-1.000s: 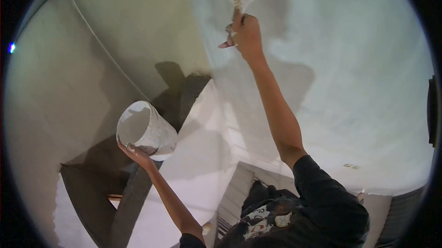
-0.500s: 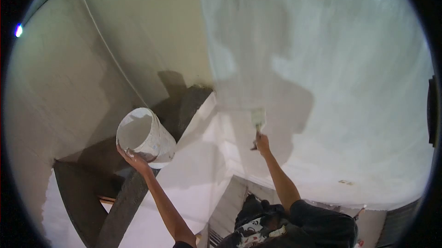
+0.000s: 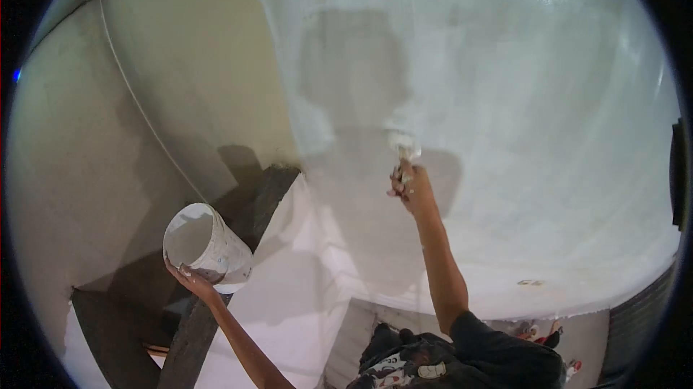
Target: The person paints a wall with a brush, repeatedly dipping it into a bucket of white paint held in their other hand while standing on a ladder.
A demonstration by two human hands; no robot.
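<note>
My left hand (image 3: 190, 281) supports a white bucket (image 3: 231, 253) from below and the side, fingers curled on its wall. The bucket is tilted with its mouth towards me, and its outside is smeared. My right hand (image 3: 413, 187) grips a paintbrush (image 3: 404, 146) by its handle, arm stretched out. The bristle end is against or very near the white-coated wall (image 3: 520, 114); I cannot tell whether it touches. Whitish spots mark the fingers of my right hand.
A beige wall section (image 3: 209, 49) borders the white coat on the left. Below it runs a dark grey ledge (image 3: 271, 197) with a white side face (image 3: 253, 317). A thin pale line (image 3: 137, 96) crosses the left wall. My shadow falls on the wall ahead.
My right hand has moved the brush upward along the wall. The view has shifted, so the bucket in my left hand appears lower and farther left.
</note>
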